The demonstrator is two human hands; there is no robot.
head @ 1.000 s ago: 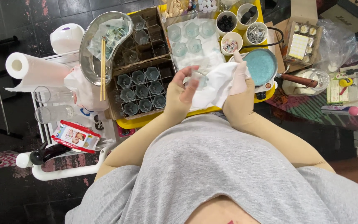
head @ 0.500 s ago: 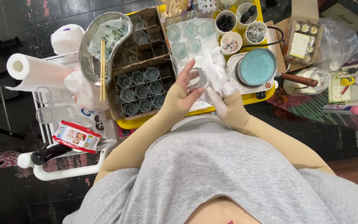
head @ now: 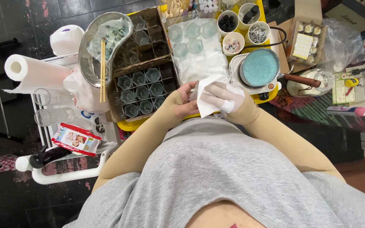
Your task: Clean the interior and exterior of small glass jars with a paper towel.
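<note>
A person's right hand (head: 227,99), mostly wrapped in a white paper towel (head: 210,96), closes around that sheet, while the left hand (head: 183,102) curls its fingers against the towel's near edge; whether anything sits inside the folds cannot be told. Both hands meet just above the front edge of a yellow tray (head: 129,125). Left of them, a brown cardboard box of small dark green glass cups (head: 141,91) stands on the tray. Beyond, clear glass cups (head: 193,36) rest on white paper. To the right sits a round pan of pale blue wax (head: 258,67). Far left lies a white paper towel roll (head: 32,72).
</note>
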